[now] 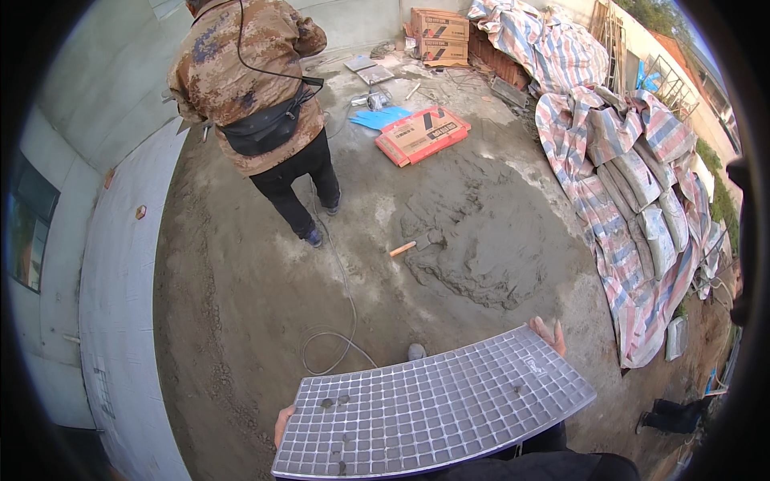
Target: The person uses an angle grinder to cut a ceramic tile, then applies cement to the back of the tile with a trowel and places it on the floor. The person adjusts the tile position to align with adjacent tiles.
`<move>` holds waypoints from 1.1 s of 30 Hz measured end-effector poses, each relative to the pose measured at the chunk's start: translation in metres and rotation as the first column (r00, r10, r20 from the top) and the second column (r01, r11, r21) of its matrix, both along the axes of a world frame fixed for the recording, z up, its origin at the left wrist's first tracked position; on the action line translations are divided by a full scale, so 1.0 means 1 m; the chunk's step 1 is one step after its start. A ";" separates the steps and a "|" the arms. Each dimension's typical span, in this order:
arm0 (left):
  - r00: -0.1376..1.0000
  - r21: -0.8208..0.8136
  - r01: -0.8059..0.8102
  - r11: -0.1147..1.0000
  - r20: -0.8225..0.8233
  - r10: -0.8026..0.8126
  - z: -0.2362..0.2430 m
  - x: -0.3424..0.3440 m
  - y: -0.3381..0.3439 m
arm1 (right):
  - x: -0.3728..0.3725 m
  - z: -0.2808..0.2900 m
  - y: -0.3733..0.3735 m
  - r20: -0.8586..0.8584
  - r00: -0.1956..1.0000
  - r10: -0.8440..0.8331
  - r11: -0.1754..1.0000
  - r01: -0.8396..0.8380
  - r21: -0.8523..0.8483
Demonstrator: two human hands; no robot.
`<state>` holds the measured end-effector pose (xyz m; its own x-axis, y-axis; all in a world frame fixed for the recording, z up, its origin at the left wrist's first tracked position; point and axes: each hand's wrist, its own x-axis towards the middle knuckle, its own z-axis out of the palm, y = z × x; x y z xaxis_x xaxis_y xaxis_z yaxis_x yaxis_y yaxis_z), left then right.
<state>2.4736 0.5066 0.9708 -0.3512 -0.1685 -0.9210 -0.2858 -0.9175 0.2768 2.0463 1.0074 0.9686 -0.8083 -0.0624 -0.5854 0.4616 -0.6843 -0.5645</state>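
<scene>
I carry a large grey tile point(433, 401) at the bottom of the view, its squared-grid face upward with a few dark cement blobs on it. My left hand point(283, 425) grips its left edge and my right hand point(549, 335) grips the far right corner; both are partly hidden behind it. Beyond it a pile of wet grey cement point(489, 240) lies on the floor, with a wooden-handled tool point(405, 247) at its left side. My shoe point(416, 351) shows just past the tile's far edge.
A co-worker point(249, 120) stands ahead-left, back turned, by a trailing cable point(353, 321). A white sheet point(120, 280) runs along the left wall. A red flat box point(421, 136) and stacked cartons point(439, 36) are behind; bags point(658, 240) under striped tarps line the right. Another person's legs point(674, 415) show lower right.
</scene>
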 end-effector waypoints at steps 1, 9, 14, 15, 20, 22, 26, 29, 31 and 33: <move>0.998 0.076 -0.041 0.996 0.045 0.037 0.004 0.000 0.001 | -0.008 0.000 -0.004 0.020 1.000 0.013 0.999 -0.013 0.037; 0.998 0.107 -0.049 0.993 0.054 0.044 -0.010 -0.103 -0.097 | -0.130 -0.005 -0.108 0.043 0.996 0.080 0.996 -0.079 -0.027; 0.999 -0.423 0.024 0.906 -0.023 -0.038 -0.044 -0.249 -0.209 | -0.223 -0.022 -0.209 -0.055 0.998 0.004 0.998 0.000 0.063; 0.978 -0.625 -0.009 0.780 -0.168 -0.124 -0.053 -0.284 -0.226 | -0.246 -0.021 -0.231 -0.098 0.995 -0.008 0.997 0.016 0.079; 0.940 -0.480 0.066 0.875 -0.264 -0.216 -0.073 -0.463 -0.369 | -0.330 0.012 -0.330 -0.254 0.957 -0.140 0.982 0.167 0.091; 0.915 -0.447 0.083 0.890 -0.321 -0.246 -0.043 -0.503 -0.411 | -0.325 0.042 -0.349 -0.299 0.941 -0.161 0.964 0.215 0.157; 0.828 -0.235 0.333 0.913 -0.390 -0.402 -0.009 -0.611 -0.489 | -0.338 0.081 -0.360 -0.136 0.981 0.141 0.925 -0.081 0.371; 0.733 -0.160 0.556 0.816 -0.367 -0.572 -0.027 -0.673 -0.529 | -0.354 0.064 -0.369 0.048 0.937 0.346 0.906 -0.347 0.242; 0.686 -0.257 0.609 0.750 -0.304 -0.661 -0.063 -0.716 -0.552 | -0.375 0.020 -0.390 0.007 0.930 0.368 0.843 -0.336 0.421; 0.678 -0.276 0.619 0.735 -0.284 -0.678 -0.096 -0.747 -0.585 | -0.381 -0.035 -0.415 0.008 0.945 0.328 0.913 -0.319 0.256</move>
